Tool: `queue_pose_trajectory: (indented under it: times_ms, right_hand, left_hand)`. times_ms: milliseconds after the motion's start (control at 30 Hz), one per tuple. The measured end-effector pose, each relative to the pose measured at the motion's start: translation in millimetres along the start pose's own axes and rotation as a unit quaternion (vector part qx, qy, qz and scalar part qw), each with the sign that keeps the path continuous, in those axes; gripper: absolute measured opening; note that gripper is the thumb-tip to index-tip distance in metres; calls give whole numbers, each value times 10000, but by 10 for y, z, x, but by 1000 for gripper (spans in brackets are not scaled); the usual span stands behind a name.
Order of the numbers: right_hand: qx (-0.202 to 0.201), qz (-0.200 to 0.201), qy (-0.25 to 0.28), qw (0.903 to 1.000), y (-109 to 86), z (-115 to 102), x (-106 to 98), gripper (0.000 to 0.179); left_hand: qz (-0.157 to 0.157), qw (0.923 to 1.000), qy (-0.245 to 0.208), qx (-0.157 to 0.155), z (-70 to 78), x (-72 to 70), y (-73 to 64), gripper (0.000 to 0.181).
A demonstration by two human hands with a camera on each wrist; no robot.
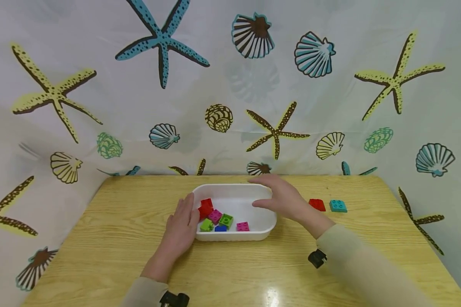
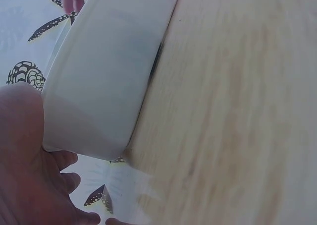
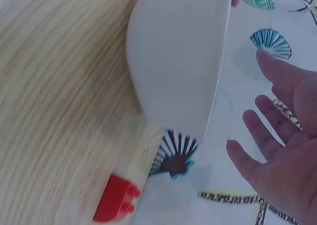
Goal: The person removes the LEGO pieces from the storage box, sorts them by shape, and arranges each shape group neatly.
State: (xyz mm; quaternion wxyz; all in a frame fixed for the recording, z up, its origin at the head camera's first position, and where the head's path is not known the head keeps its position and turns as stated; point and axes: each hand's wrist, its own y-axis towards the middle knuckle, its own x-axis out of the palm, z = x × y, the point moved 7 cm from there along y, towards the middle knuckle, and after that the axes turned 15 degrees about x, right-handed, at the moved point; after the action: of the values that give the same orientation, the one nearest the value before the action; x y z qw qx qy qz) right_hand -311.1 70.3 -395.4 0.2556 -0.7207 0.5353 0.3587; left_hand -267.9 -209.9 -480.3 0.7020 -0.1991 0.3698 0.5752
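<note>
A white tray [image 1: 236, 236] with rounded corners stands on the table, holding several toy building bricks. Inside are red bricks [image 1: 205, 209], a magenta brick [image 1: 215, 216], a green brick [image 1: 226, 220], a lime brick [image 1: 206, 225], a blue brick [image 1: 220, 229] and a second magenta brick [image 1: 243, 226]. Against the tray's left end rests my left hand [image 1: 181, 226], its fingers fairly straight along the outside. My right hand [image 1: 282, 198] is raised at the tray's right end, thumb and fingers spread apart, nothing between them. In the right wrist view its fingers stand apart from the tray.
To the right of the tray, a red brick [image 1: 317, 205] and a turquoise brick [image 1: 338, 206] lie on the wooden table [image 1: 138, 204]. The red one is partly behind my right forearm. A white cloth [image 1: 199, 149] printed with starfish and shells hangs behind the table.
</note>
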Motion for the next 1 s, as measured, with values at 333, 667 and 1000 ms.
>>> queue_pose_trajectory:
  times_ms: [333, 667, 1000]
  right_hand:
    - [-361, -489, -334, 9976, 238, -428, 423, 58]
    - [-328, -814, -110, 9961, 393, -570, 736, 52]
    - [-440, -880, -80, 9951, 514, -642, 977, 48]
  left_hand:
    - [26, 10000, -4, 37, 4, -17, 11, 67]
    - [36, 10000, -7, 84, 14, -31, 8, 66]
    - [42, 9999, 26, 144, 26, -35, 5, 66]
